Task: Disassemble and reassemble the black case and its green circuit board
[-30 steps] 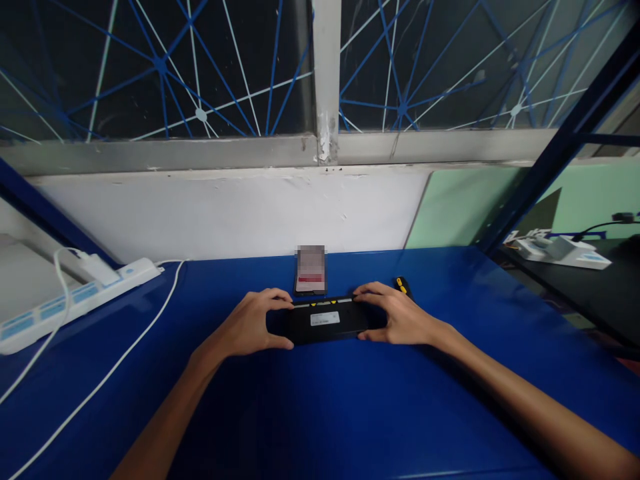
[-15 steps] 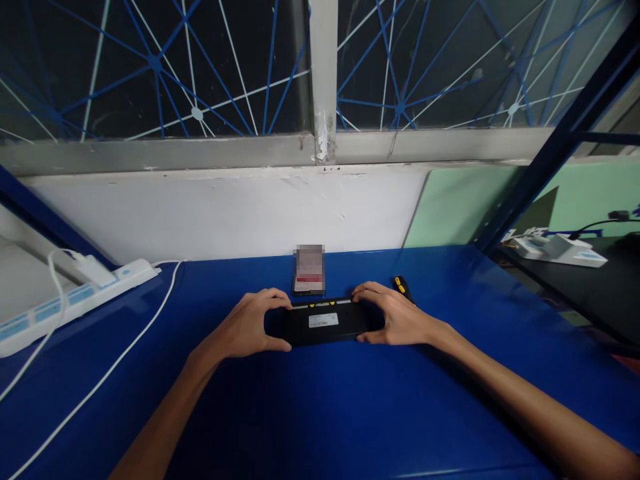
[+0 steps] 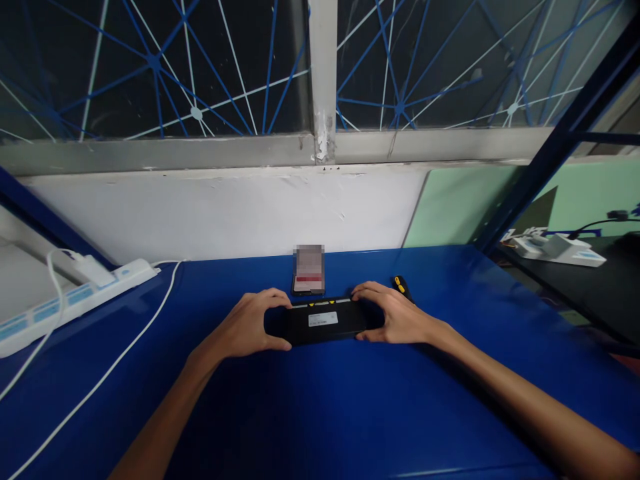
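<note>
A flat black rectangular case (image 3: 300,328) with a white label and small yellow marks along its far edge is in the middle of the head view, just above or on the blue tabletop; I cannot tell which. My left hand (image 3: 253,325) grips its left end, fingers at the far edge and thumb at the near one. On the opposite end, my right hand (image 3: 393,317) holds it the same way. Right behind the case stands a phone (image 3: 309,287), its screen mostly blurred out. A black and yellow tool handle (image 3: 400,285) lies beyond my right hand, partly hidden by it.
On the left of the blue tabletop (image 3: 320,413) lies a white power strip (image 3: 75,300) with a plug in it, and a white cable (image 3: 127,353) runs toward the front. A white wall and windows rise behind. Blue frame posts (image 3: 530,133) stand at both sides.
</note>
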Motion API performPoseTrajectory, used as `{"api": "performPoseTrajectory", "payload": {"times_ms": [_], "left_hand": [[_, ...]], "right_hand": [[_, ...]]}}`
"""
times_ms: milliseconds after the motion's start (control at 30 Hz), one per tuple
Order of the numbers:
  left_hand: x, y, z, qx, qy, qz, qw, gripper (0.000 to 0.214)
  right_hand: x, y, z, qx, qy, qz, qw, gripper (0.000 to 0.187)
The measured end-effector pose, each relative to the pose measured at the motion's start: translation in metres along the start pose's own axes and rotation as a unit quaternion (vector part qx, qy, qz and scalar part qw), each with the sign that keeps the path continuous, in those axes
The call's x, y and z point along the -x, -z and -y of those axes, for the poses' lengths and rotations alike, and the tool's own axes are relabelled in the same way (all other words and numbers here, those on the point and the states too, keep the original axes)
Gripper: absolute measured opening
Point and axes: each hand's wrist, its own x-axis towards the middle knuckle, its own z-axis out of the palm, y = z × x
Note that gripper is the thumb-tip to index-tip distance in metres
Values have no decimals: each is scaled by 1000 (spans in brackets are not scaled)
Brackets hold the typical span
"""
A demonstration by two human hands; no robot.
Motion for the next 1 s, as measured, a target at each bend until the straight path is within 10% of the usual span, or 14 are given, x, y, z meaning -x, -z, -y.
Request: {"api": "performPoseTrajectory", "payload": {"times_ms": [1000], "left_hand": [[2,-4,8,-1,-3,-12,1000,63]], "right_hand": [[-4,1,3,-1,-16,4,1000,52]]}}
